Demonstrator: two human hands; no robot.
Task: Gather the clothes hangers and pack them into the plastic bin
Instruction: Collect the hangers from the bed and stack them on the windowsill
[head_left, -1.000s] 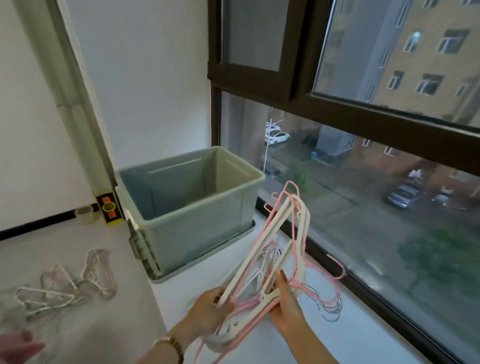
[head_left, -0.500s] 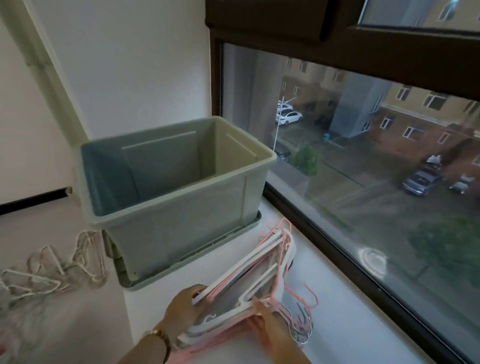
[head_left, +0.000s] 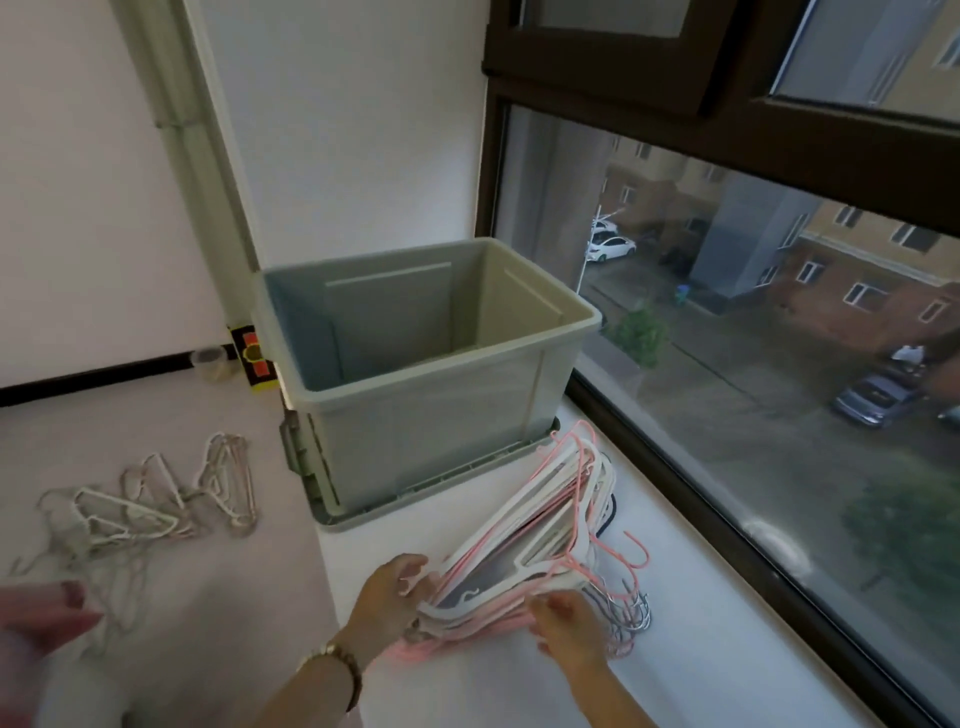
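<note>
Pink and white hangers (head_left: 545, 525) lie in one stacked bundle on the white window ledge (head_left: 727, 665), just in front of the plastic bin (head_left: 431, 415), hooks fanned toward the window glass (head_left: 779, 415). I log the left hand (head_left: 387, 597) at the bundle's near-left corner, fingers curled around the edges of the stack. Right hand (head_left: 563, 626) sits on the near-right edge, fingers pressed down over the pink bars; both grips are closed on the bundle. Gold wristband (head_left: 337, 662) on the left wrist. Grey-green bin stands upright on its lid (head_left: 415, 501), open top; I see no hangers inside. Second loose pile of pale hangers (head_left: 156, 499) is spread on the floor to the left, well apart from the bin.
</note>
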